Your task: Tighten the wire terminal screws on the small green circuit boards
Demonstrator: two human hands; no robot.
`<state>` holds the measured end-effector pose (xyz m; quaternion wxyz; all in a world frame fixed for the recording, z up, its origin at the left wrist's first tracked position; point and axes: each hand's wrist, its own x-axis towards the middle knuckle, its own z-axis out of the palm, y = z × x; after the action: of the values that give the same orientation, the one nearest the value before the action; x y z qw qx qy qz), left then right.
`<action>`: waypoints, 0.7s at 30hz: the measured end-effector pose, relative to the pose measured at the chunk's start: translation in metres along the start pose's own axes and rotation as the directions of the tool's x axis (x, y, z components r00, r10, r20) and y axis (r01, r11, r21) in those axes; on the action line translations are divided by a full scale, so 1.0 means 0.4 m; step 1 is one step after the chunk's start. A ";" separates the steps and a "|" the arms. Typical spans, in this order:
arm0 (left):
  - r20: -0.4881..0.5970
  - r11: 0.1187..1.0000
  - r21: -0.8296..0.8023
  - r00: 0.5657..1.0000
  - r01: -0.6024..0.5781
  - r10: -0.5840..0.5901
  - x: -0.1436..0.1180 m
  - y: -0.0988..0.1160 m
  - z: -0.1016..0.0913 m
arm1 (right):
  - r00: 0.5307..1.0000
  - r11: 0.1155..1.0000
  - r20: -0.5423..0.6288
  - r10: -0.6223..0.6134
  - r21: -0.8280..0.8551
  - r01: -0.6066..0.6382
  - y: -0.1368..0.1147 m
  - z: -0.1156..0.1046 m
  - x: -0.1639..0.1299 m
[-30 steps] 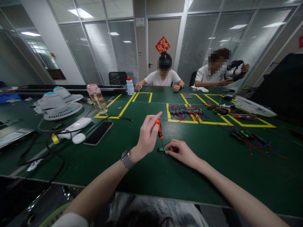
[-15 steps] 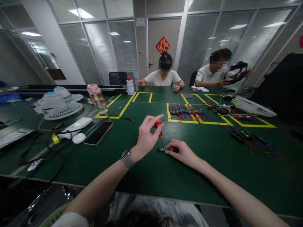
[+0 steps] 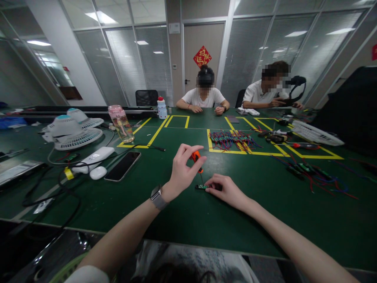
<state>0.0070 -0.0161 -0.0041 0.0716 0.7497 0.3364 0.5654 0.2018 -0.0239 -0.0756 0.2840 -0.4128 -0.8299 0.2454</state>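
Head view, green table (image 3: pixel 182 220) with yellow tape outlines (image 3: pixel 165 129), glass-walled office

A red diamond-shaped paper sign (image 3: pixel 202 56) hangs on the closed door at the far end of the room. It carries gold Chinese characters, too small and blurred to read. A small pale notice (image 3: pixel 174 27) is fixed to the wall just left of the door top; its print cannot be made out. A white power strip (image 3: pixel 93 157) on the green table has faint marking that is unreadable. No other writing, brand or number can be read.
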 end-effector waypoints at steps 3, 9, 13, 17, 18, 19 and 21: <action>0.021 0.998 -0.066 1.000 -0.011 0.013 -0.002 0.002 0.000 | 1.000 1.000 0.003 -0.002 0.000 0.002 0.002 0.001 0.001; 0.035 0.998 -0.038 0.998 -0.043 0.045 -0.003 0.006 0.001 | 1.000 1.000 0.000 -0.002 0.000 0.002 -0.003 -0.001 0.001; 0.026 0.998 -0.034 0.999 -0.047 0.048 -0.004 0.005 0.002 | 1.000 1.000 0.001 -0.002 0.007 0.002 -0.004 -0.002 0.001; -0.001 0.998 -0.041 0.999 -0.039 0.039 -0.003 0.003 0.003 | 1.000 1.000 -0.001 0.000 0.006 0.000 -0.004 -0.002 0.001; -0.011 0.999 -0.030 0.999 -0.039 0.038 -0.003 0.002 0.003 | 1.000 1.000 -0.001 0.000 0.005 0.000 -0.004 -0.002 0.001; -0.014 0.999 -0.020 0.999 -0.038 0.038 -0.003 0.002 0.002 | 1.000 1.000 -0.001 -0.002 0.003 0.002 -0.004 -0.002 0.001; -0.003 0.999 -0.028 0.999 -0.032 0.032 -0.004 0.002 0.001 | 1.000 1.000 0.000 -0.008 0.000 0.008 -0.005 -0.002 0.001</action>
<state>0.0076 -0.0175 -0.0050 0.0726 0.7533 0.3165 0.5719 0.2012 -0.0243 -0.0736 0.2852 -0.4094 -0.8316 0.2439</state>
